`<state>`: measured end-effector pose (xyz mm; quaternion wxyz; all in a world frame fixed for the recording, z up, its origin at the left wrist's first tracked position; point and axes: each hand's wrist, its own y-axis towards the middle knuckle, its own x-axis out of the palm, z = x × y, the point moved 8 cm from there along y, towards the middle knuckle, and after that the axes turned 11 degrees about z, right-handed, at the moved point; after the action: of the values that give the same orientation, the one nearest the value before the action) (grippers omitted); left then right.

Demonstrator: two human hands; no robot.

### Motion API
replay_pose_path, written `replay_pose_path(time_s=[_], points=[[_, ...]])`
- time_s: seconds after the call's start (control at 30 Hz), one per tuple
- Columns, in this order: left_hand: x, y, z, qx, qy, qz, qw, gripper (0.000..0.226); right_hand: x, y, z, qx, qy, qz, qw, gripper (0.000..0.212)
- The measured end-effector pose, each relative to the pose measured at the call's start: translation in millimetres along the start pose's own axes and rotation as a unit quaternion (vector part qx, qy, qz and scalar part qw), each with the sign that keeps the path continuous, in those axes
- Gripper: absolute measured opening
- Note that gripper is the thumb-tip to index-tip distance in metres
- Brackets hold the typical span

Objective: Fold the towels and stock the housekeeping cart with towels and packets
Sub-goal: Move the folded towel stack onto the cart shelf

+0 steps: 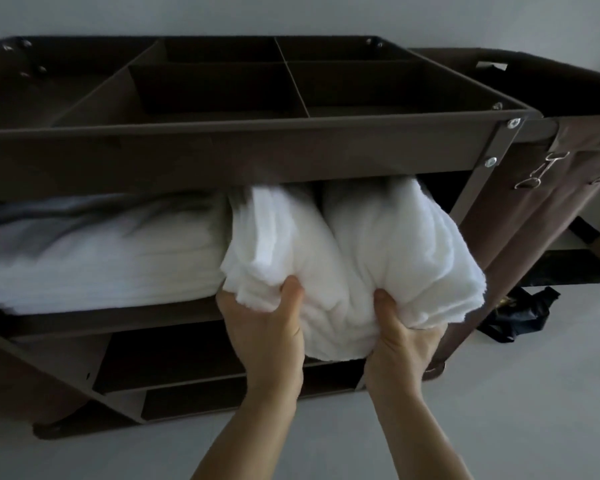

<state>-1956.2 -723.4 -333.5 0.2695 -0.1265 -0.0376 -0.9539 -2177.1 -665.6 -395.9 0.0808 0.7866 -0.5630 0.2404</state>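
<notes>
A brown housekeeping cart fills the view. On its upper shelf, at the left, lies a stack of white folded towels. A thick folded white towel bundle sticks halfway out of the right end of that shelf, bulging in two lobes. My left hand grips its lower left edge, thumb on top. My right hand grips its lower right edge from beneath, thumb pressed into the cloth. The bundle's far end is hidden under the top tray.
The cart's top tray is split by dividers into several dark compartments. A lower shelf sits beneath the towels. A brown fabric bag hangs on the cart's right side. A black item lies on the grey floor beside it.
</notes>
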Motion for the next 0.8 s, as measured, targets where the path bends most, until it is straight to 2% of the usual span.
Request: replay_pose_path(time_s=[0.17, 0.33, 0.47, 0.53, 0.6, 0.7, 0.77, 0.8], points=[[34, 38, -2, 0.019, 0.027, -0.035, 0.999, 0.051, 38, 19, 17, 0.023, -0.006, 0.000, 1.000, 0.089], [38, 80, -39, -0.100, -0.023, 0.026, 0.994, 0.080, 86, 43, 41, 0.114, -0.052, -0.034, 0.992, 0.100], [41, 84, -65, -0.170, -0.048, 0.064, 0.982, 0.088, 83, 63, 56, 0.203, -0.026, 0.050, 0.977, 0.107], [37, 80, -75, -0.201, -0.054, 0.096, 0.973, 0.089, 76, 62, 62, 0.221, -0.041, 0.071, 0.972, 0.108], [36, 77, -80, -0.217, -0.073, 0.109, 0.967, 0.086, 73, 57, 61, 0.220, -0.061, 0.072, 0.971, 0.111], [41, 79, -75, -0.212, -0.060, 0.089, 0.971, 0.083, 71, 52, 53, 0.218, -0.100, 0.052, 0.969, 0.115], [46, 83, -70, -0.204, -0.033, 0.062, 0.976, 0.082, 68, 51, 42, 0.162, -0.175, 0.048, 0.970, 0.110], [47, 84, -68, -0.207, -0.019, 0.045, 0.977, 0.082, 68, 49, 32, 0.099, -0.222, 0.041, 0.969, 0.105]])
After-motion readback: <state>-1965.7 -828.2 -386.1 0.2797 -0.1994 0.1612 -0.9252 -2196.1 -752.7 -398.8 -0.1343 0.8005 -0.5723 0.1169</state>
